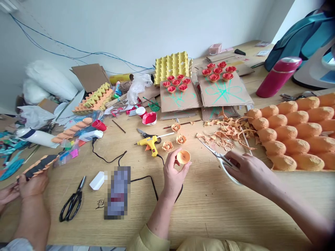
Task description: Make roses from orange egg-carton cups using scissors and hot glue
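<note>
My left hand [173, 174] is closed around a small orange cup cut from an egg carton [183, 157], its hollow facing up towards me. My right hand [247, 170] is closed on white-handled scissors [209, 149], whose blades point left, close to the tabletop. Just beyond the cup lie three orange egg-carton roses, one [181, 139] nearest to it. A yellow glue gun [150, 143] rests to their left. Orange carton scraps [222, 132] are heaped beyond the scissors, next to a large orange egg tray [290, 139] on the right.
Cardboard sheets [222, 92] bear red flowers with green painted stems. A pink flask [278, 76] stands at the right. Red paint [149, 118], black-handled scissors [72, 204] and a phone-like blurred object [117, 193] lie around. Another person's hands [32, 183] hold a carton strip at left.
</note>
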Tool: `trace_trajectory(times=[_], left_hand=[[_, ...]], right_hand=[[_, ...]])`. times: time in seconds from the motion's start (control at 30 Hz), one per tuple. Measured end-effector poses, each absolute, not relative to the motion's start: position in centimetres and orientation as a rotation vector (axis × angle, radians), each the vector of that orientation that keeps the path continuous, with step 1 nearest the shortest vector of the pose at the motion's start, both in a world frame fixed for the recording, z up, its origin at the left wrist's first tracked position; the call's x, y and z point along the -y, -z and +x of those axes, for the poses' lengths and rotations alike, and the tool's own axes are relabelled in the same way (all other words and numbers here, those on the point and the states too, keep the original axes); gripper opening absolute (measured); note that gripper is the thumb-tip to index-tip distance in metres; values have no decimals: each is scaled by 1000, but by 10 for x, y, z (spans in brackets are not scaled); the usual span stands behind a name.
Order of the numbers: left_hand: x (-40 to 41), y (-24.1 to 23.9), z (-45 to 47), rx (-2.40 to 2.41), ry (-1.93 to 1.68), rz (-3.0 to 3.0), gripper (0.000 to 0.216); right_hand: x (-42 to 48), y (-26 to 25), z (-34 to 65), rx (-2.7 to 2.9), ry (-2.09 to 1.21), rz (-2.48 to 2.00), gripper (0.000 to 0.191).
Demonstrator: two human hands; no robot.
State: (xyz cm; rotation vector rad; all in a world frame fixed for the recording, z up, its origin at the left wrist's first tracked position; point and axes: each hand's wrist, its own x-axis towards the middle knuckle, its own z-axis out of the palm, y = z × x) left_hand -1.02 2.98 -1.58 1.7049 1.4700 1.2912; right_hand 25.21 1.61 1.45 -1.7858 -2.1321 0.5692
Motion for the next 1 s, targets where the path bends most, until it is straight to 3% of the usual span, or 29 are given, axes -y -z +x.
trace_trajectory(times=[0.27, 0.47, 0.73, 1.0], left_hand=[[-29, 14, -10, -1404, -1292, 1772, 36], [-28, 17, -6, -1236, -1244, 1468, 48], [-27, 16, -6, -1216, -1192, 1353, 45], [-30, 10, -7, -1162, -1126, 1270, 44]], right_hand=[[-35, -18, 222, 1875, -972, -1426, 31], [-29, 2, 221, 1820, -1094, -1350, 30], [-30, 3, 235, 2173, -680, -1149, 12], [-32, -1, 240, 2387, -450, -1035, 15]])
